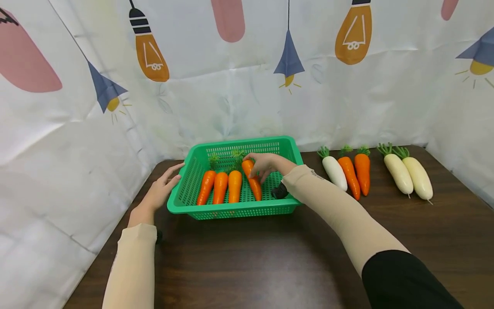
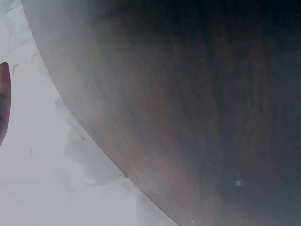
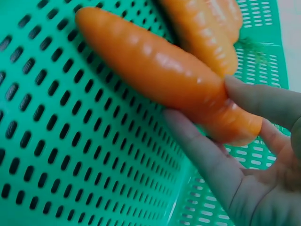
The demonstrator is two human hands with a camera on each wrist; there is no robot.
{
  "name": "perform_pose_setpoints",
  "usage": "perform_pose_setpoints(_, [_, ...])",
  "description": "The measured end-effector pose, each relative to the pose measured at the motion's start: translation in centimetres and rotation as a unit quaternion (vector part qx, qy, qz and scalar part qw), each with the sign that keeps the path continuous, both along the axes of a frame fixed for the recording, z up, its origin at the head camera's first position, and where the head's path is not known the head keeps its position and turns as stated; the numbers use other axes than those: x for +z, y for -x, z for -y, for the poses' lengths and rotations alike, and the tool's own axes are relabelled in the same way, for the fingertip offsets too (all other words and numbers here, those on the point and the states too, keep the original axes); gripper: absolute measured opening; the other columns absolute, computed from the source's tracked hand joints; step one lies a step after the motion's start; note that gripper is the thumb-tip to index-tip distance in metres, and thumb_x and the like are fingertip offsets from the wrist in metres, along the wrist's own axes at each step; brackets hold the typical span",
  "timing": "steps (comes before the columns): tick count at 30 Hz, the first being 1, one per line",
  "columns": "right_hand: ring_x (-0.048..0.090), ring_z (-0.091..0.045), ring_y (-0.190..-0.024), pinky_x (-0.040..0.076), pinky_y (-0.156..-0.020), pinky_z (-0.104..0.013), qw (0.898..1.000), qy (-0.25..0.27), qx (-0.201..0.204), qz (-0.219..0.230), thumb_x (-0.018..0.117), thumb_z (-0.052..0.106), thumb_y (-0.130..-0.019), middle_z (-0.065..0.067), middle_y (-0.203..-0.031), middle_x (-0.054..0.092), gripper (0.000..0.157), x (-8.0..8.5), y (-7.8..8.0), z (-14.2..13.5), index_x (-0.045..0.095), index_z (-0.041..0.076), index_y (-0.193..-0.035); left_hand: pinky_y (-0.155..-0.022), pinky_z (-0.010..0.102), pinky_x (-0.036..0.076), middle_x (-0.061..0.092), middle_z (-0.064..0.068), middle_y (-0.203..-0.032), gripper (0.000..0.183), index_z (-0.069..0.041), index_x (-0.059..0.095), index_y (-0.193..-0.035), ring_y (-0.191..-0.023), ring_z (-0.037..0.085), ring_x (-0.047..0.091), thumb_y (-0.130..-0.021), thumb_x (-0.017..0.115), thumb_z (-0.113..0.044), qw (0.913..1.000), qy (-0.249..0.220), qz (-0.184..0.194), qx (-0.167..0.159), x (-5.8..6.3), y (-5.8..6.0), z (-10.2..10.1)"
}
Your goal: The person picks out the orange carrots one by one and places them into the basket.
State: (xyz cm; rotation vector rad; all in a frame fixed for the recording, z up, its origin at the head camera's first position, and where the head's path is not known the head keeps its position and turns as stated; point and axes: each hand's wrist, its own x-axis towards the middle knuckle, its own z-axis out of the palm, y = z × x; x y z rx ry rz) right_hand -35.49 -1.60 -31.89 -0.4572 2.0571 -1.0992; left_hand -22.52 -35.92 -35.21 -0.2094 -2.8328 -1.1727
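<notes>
In the head view my right hand (image 1: 266,165) reaches over the green plastic basket (image 1: 235,210) and holds a carrot (image 1: 253,184) near its leafy end. The right wrist view shows the thumb and fingers (image 3: 202,150) on either side of this carrot (image 3: 155,61), its tip over the perforated basket floor (image 3: 42,117). To its left, three more carrots (image 1: 220,189) lie side by side in the basket, green tops toward the back. My left hand (image 1: 160,189) is at the basket's left rim, fingers extended along it; only a fingertip (image 2: 4,101) enters the left wrist view.
Right of the basket on the dark wooden table (image 1: 239,262) lie a white radish (image 1: 335,174) and two carrots (image 1: 349,177). Farther right are two more white radishes (image 1: 418,178). A patterned white cloth (image 1: 247,103) hangs behind the table and along its sides.
</notes>
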Motion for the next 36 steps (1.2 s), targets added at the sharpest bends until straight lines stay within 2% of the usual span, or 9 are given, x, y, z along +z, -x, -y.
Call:
perform_pose_setpoints(10, [0.069, -0.040, -0.102, 0.060, -0.082, -0.043, 1.000, -0.013, -0.001, -0.005, 0.063, -0.002, -0.100, -0.026, -0.145, 0.043, 0.076, -0.28, -0.07, 0.25, 0.024, 0.018, -0.162, -0.092, 0.064, 0.049, 0.048, 0.034, -0.145, 0.058, -0.020, 0.026, -0.165, -0.127, 0.052, 0.053, -0.112, 0.039, -0.040, 1.0000, 0.001, -0.001, 0.001, 0.04, 0.01, -0.01])
perform_pose_setpoints(17, [0.067, -0.040, -0.106, 0.059, -0.085, -0.045, 0.999, -0.033, 0.013, -0.010, 0.064, 0.001, -0.101, -0.024, -0.147, 0.042, 0.075, -0.12, -0.25, 0.21, 0.024, 0.016, -0.162, -0.096, 0.072, 0.041, 0.041, 0.033, -0.152, 0.058, -0.020, 0.025, -0.165, -0.131, 0.054, 0.047, -0.112, 0.037, -0.042, 0.9999, 0.016, -0.003, 0.000, 0.09, -0.11, -0.08])
perform_pose_setpoints(29, [0.068, -0.036, -0.109, 0.058, -0.088, -0.044, 0.993, -0.090, 0.046, -0.053, 0.067, 0.013, -0.102, -0.021, -0.150, 0.046, 0.069, -0.07, -0.23, 0.04, 0.031, 0.014, -0.160, -0.093, 0.068, 0.046, 0.048, 0.034, -0.146, 0.057, -0.019, 0.026, -0.165, -0.128, 0.052, 0.052, -0.112, 0.037, -0.039, 1.0000, 0.008, -0.004, -0.001, 0.05, -0.06, -0.06])
perform_pose_setpoints(36, [0.067, -0.034, -0.111, 0.056, -0.091, -0.044, 0.990, -0.112, 0.058, -0.062, 0.067, 0.015, -0.102, -0.018, -0.148, 0.049, 0.068, 0.10, -0.21, 0.04, 0.033, 0.017, -0.160, -0.094, 0.068, 0.046, 0.048, 0.034, -0.146, 0.057, -0.019, 0.026, -0.165, -0.128, 0.052, 0.052, -0.112, 0.037, -0.039, 1.0000, 0.008, -0.005, -0.001, -0.04, 0.12, 0.06])
